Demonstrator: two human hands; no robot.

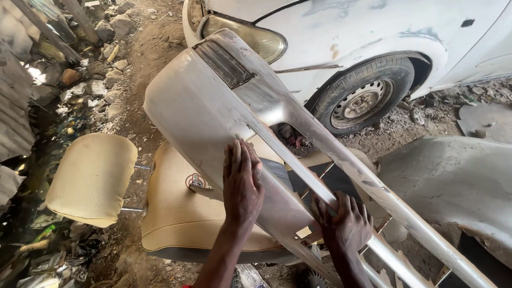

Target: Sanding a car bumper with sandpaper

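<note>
The left hand [241, 184] lies flat, fingers together, pressed on the grey car bumper [213, 106], which stretches from 11 o'clock down to 5 o'clock. At its 4 o'clock, the right hand [346, 224] curls its fingers over the bumper's lower bar. Beneath the bumper rests a tan car seat [181, 213], its headrest [93, 178] at 9 o'clock. A white car [373, 32] stands at 1 o'clock.

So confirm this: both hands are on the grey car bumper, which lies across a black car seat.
Not quite: in the head view the seat is tan, not black. Both hands, left and right, are on the grey bumper lying across it.
</note>
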